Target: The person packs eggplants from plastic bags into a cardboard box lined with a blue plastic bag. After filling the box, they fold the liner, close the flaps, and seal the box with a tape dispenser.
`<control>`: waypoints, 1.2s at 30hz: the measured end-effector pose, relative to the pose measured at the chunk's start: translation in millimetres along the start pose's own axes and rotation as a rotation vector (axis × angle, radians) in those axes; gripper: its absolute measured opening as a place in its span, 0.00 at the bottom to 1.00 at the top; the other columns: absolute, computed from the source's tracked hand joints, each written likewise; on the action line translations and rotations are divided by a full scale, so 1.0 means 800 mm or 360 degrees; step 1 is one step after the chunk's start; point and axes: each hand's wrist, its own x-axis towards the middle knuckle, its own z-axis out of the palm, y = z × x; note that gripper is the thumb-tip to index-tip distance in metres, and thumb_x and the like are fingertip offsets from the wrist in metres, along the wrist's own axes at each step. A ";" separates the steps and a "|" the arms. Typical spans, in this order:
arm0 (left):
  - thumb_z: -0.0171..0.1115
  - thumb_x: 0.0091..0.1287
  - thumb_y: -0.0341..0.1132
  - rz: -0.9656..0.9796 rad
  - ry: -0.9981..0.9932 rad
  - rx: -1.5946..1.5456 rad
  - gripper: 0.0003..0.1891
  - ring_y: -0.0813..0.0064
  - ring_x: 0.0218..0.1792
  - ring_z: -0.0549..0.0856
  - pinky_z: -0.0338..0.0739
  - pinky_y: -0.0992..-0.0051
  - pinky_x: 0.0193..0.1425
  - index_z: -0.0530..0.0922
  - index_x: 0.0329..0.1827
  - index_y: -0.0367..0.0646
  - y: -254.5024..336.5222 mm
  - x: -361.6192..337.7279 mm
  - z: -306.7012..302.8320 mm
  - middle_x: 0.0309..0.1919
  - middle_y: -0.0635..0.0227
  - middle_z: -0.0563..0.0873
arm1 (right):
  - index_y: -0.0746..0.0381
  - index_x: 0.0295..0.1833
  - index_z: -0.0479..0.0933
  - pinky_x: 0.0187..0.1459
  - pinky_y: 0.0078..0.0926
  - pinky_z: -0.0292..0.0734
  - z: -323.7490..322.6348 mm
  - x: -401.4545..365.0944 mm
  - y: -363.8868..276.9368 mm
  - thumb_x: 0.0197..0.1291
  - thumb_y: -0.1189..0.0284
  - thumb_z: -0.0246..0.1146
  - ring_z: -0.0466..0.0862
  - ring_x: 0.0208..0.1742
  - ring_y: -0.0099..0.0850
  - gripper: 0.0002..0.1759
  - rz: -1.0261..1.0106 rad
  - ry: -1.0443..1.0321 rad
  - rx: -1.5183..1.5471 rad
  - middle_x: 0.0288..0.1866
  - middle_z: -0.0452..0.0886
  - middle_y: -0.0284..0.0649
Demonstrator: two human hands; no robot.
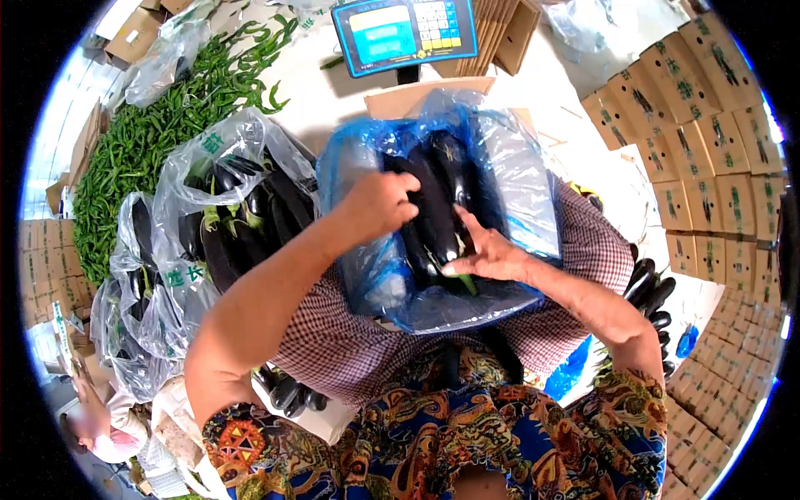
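Eggplants lie bagged between the loosely curled left hand, its grip unclear, and the spread right hand, touching one. Likely firm, slick, easily bruised, they're best cradled around their thick middles.

A head-worn camera looks forward and down from close above the fingers, its rounded view reaching from the patterned top behind them to the digital display beyond.
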 end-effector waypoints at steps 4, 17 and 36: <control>0.66 0.59 0.33 0.0307 -0.0011 0.0069 0.19 0.54 0.37 0.86 0.81 0.61 0.43 0.77 0.52 0.36 0.024 -0.013 0.004 0.36 0.52 0.85 | 0.72 0.77 0.41 0.50 0.44 0.79 -0.013 -0.018 -0.052 0.59 0.51 0.68 0.83 0.46 0.55 0.57 0.0365 -0.0071 -0.0402 0.51 0.78 0.65; 0.65 0.63 0.34 0.0064 -0.0190 -0.0008 0.23 0.51 0.40 0.85 0.79 0.58 0.44 0.72 0.61 0.40 0.062 -0.023 -0.037 0.39 0.54 0.84 | 0.66 0.61 0.75 0.44 0.33 0.81 -0.102 -0.014 -0.068 0.59 0.70 0.68 0.84 0.45 0.39 0.24 -0.0104 0.1010 -0.0434 0.53 0.80 0.52; 0.62 0.66 0.32 -0.0520 0.0248 -0.0386 0.22 0.74 0.43 0.84 0.79 0.73 0.51 0.76 0.64 0.44 0.036 -0.073 -0.138 0.43 0.62 0.87 | 0.68 0.58 0.76 0.57 0.36 0.76 -0.095 -0.012 -0.056 0.59 0.72 0.67 0.80 0.57 0.45 0.21 -0.0171 0.1037 -0.0429 0.61 0.77 0.55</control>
